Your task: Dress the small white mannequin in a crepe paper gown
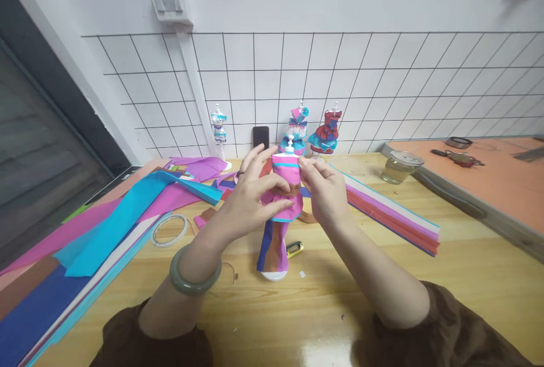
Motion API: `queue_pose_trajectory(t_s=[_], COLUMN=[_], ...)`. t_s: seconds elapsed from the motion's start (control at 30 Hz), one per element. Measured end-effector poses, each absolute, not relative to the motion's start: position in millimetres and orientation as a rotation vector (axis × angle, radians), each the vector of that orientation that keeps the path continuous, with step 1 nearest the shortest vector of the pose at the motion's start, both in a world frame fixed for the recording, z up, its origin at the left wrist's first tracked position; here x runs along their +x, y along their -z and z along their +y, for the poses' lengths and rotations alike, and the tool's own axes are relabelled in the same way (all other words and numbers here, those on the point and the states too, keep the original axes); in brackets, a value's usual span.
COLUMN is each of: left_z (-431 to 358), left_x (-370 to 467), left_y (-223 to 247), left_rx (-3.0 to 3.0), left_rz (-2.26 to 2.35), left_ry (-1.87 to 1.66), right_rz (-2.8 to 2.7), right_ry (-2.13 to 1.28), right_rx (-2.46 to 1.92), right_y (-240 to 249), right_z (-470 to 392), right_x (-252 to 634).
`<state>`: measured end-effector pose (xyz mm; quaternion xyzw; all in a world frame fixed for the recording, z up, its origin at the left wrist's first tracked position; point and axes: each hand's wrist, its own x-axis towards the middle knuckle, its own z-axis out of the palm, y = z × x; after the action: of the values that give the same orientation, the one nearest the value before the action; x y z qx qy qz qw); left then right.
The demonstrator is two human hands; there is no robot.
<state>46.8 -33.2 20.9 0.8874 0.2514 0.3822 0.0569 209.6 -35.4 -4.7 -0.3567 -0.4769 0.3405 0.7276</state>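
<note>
A small white mannequin (pixel 289 150) stands upright on a white round base (pixel 274 276) in the middle. It wears a pink dress (pixel 288 173) with blue trim, a brown waistband and a long striped skirt (pixel 274 245) in blue, brown and purple. My left hand (pixel 257 191) lies against the dress's left side, its fingers spread and its thumb across the pink skirt part. My right hand (pixel 326 188) pinches the top right edge of the dress between thumb and index finger.
Three dressed mannequins, one in red and blue (pixel 329 132), and a black phone (pixel 260 137) stand by the tiled wall. Coloured strips (pixel 123 214) and a tape roll (pixel 169 230) lie left. A yellow cutter (pixel 294 249), pleated strip (pixel 391 211) and glass jar (pixel 402 166) are right.
</note>
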Motion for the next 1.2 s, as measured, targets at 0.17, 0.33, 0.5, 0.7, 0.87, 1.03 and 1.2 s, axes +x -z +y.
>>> queue_pose_trajectory(t_s=[0.17, 0.33, 0.5, 0.7, 0.87, 1.03, 1.2], left_z=[-29.9, -28.8, -28.2, -27.2, -26.2, -26.5, -27.2], left_x=[47.0, 45.7, 43.2, 41.6, 41.1, 40.4, 40.7], left_y=[-18.4, -19.0, -21.7, -23.4, -22.5, -21.6, -20.5], left_rx=[2.688, 2.626, 2.600, 2.576, 2.532, 2.512, 2.499], left_rz=[0.781, 0.802, 0.839, 0.831, 0.836, 0.836, 0.819], left_ry=[-1.132, -1.096, -1.057, -1.020, -0.979, -0.929, -0.917], right_rz=[-1.079, -1.099, -1.111, -1.117, -1.120, -1.109, -1.110], right_ry=[-0.723, -0.713, -0.714, -0.726, -0.717, -0.721, -0.718], right_rx=[-0.788, -0.786, -0.795, -0.802, -0.804, -0.826, -0.817], right_y=[7.0, 7.8, 7.0, 7.7, 7.2, 5.3, 4.5], right_z=[-34.1, -32.7, -32.1, -32.3, -33.0, -33.4, -33.7], right_x=[209.9, 210.5, 210.6, 210.0, 209.9, 208.5, 208.0])
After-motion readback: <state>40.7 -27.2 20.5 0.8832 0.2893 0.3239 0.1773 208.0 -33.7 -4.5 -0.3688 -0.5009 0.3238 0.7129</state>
